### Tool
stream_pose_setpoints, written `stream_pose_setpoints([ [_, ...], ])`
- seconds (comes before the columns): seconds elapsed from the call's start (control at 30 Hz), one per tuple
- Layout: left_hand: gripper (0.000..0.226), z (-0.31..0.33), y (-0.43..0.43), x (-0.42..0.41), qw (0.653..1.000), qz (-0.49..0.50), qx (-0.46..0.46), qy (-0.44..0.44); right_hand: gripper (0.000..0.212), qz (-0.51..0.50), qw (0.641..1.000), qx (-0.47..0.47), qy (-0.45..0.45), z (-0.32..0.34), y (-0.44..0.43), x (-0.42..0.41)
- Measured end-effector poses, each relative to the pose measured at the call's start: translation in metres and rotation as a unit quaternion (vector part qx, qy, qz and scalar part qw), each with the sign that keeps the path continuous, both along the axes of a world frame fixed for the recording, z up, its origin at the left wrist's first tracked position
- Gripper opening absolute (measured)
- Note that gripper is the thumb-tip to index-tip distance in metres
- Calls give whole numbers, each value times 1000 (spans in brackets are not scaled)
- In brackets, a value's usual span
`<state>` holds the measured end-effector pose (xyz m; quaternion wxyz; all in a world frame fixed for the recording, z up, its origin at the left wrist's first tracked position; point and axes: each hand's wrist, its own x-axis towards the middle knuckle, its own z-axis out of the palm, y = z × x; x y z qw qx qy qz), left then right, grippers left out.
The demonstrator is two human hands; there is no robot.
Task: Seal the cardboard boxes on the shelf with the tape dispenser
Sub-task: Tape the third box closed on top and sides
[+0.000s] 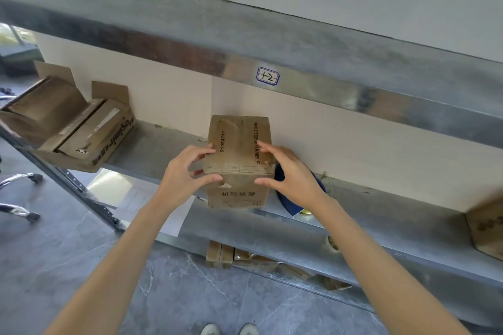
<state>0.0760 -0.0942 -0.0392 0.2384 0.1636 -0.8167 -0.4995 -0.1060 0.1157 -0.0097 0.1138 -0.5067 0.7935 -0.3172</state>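
A small brown cardboard box (239,149) with black print stands at the front edge of the metal shelf (152,152), its top flaps folded down. My left hand (187,171) grips its left front corner, fingers on the top and thumb on the front face. My right hand (288,171) grips the right front corner the same way. A blue tape dispenser (288,205) lies on the shelf just right of the box, mostly hidden behind my right hand. An open box (68,128) with raised flaps sits at the shelf's left end.
Another cardboard box (487,228) shows at the right edge of the shelf. A roll of tape (332,243) lies on the lower shelf. Flattened cardboard (245,255) rests under it near the floor. An upper shelf beam (272,62) hangs overhead. Chair legs (19,196) stand left.
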Motion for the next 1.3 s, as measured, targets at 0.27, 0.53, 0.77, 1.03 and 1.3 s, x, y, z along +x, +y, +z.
stream_pose_setpoints([
  [0.27,59,-3,6,-2,1000,14,-5,7,65,-22,999,-38,22,-11,-3,-3],
  [0.53,61,-10,28,-11,992,112,-46,38,56,-97,989,-101,47,-19,-17,13],
  [0.77,35,-6,35,-17,982,165,-89,30,51,-138,983,-96,71,-18,-26,24],
  [1.03,30,-4,32,-14,985,155,-59,35,37,-164,977,-132,12,-21,-29,24],
  [1.3,32,-9,21,-7,993,102,-44,36,30,-106,987,-116,-38,-22,-13,13],
])
